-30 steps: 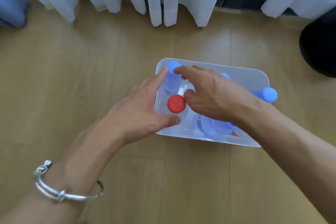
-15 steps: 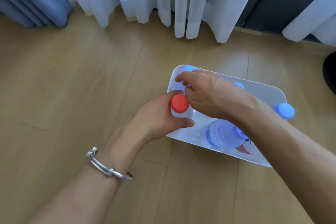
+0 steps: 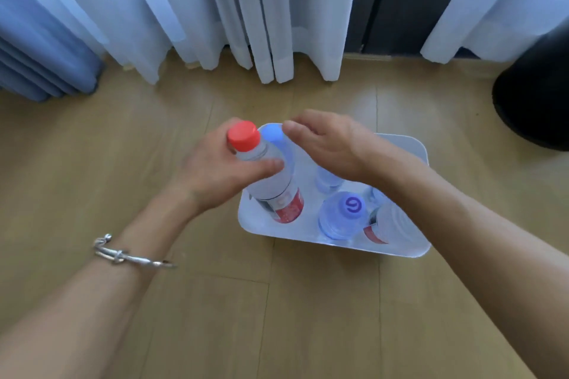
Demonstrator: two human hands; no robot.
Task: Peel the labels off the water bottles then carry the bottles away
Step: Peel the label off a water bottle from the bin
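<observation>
A white plastic bin [image 3: 264,229] stands on the wooden floor and holds several water bottles. My left hand [image 3: 212,172] grips a clear bottle with a red cap and red label [image 3: 271,184] by its neck, lifted partly out of the bin's left side and tilted. My right hand [image 3: 332,144] hovers over the bin with fingers spread, holding nothing, close to a blue cap [image 3: 272,132]. A bottle with a blue cap marked with a purple swirl [image 3: 348,215] stands near the front. Beside it lies another red-labelled bottle [image 3: 388,228], partly hidden by my right forearm.
White sheer curtains [image 3: 268,15] hang to the floor behind the bin, with blue drapes [image 3: 40,58] at the far left. A round black object [image 3: 535,101] sits on the floor at the right. Bare wooden floor [image 3: 92,148] surrounds the bin.
My left hand has closed round the red-capped bottle and raised it up and leftward out of the bin. My right hand has let go and opened above the bottles.
</observation>
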